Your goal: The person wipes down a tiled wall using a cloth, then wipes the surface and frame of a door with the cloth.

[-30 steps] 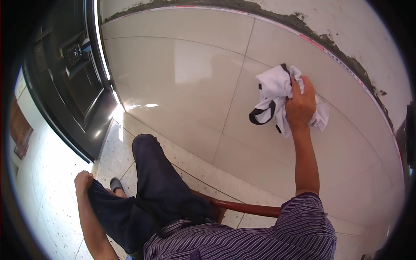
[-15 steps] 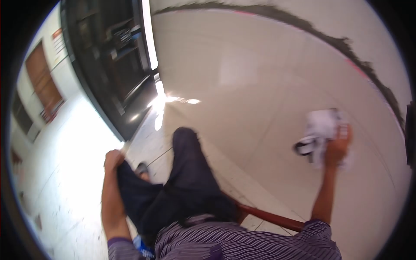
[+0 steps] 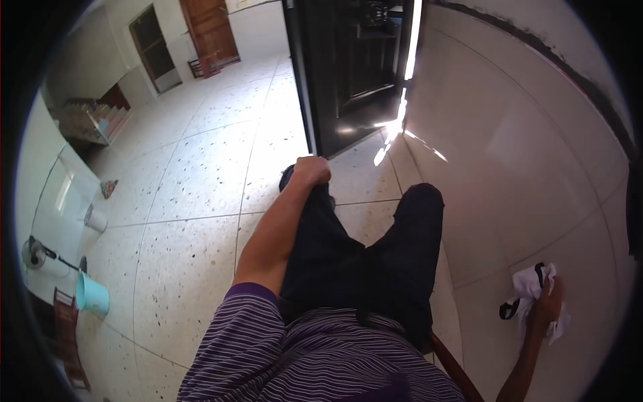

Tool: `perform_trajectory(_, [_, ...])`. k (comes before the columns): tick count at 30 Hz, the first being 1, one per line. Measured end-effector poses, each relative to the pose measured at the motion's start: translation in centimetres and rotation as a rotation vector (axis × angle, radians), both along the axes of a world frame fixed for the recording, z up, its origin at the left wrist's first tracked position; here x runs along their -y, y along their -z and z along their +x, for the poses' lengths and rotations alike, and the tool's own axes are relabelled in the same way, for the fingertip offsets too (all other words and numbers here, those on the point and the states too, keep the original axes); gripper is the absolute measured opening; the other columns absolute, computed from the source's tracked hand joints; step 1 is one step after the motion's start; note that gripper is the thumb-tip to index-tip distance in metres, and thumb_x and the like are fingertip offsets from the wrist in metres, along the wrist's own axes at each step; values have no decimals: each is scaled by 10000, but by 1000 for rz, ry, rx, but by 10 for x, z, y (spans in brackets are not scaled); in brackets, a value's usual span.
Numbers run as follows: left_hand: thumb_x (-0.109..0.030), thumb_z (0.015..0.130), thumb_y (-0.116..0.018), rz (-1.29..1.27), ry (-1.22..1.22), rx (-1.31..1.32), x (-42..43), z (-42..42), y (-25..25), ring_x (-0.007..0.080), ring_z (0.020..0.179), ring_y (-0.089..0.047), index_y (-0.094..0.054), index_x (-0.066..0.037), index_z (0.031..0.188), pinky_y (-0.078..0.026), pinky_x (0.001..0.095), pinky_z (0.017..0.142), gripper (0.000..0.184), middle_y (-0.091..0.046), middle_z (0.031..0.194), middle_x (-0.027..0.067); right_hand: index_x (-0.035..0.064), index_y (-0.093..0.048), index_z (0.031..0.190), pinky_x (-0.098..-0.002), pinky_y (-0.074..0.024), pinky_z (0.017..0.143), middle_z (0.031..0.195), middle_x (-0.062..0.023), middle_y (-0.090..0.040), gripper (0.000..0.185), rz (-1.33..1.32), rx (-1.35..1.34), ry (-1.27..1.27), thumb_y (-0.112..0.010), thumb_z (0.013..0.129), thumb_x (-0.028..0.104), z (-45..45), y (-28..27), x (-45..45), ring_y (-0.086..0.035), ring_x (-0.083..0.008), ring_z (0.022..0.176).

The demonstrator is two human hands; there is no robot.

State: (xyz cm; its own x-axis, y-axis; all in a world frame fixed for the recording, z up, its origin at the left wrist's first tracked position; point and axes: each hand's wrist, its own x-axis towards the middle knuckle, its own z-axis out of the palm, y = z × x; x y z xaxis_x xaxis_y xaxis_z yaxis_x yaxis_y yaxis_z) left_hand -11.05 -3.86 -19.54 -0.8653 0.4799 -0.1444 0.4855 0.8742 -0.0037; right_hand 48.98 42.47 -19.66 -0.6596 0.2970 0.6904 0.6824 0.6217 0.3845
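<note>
A white cloth with black trim lies bunched against the tiled wall at the lower right. My right hand is closed on it and presses it to the tiles. Over on my left knee rests my left hand, its fingers curled in a loose fist at the dark trousers. Whether those fingers pinch any fabric is hidden.
A black door stands ahead, beside the wall. At the left are a turquoise bucket, a white bucket and a wooden chair. Farther back are a brown door and a small red stool.
The view has swung left, showing more floor and the buckets. My right hand still holds the cloth on the wall, now lower right in view. My left hand stays at the knee.
</note>
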Motion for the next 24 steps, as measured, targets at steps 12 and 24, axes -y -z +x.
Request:
perform_trajectory(12, [-243,863,-600,28,-53,-11,-4,-2,12,286,1145,-686,-783,-161,1110,-497,434,924,318,-728,1212,122,105,-654,1248,-458,-534,903,1244,-217,-633,290,332,10,-49,-575,976,168,-131,-202,14,-632,-405,1079])
perform_trajectory(24, [-276,840,-631,56,-58,-48,9,-4,14,291,1126,-693,-788,-170,1099,-492,447,928,321,-738,1186,115,129,-540,1410,-370,-525,1004,1394,-119,-597,364,-468,104,7,-518,1058,217,-161,84,-162,-613,-288,1217])
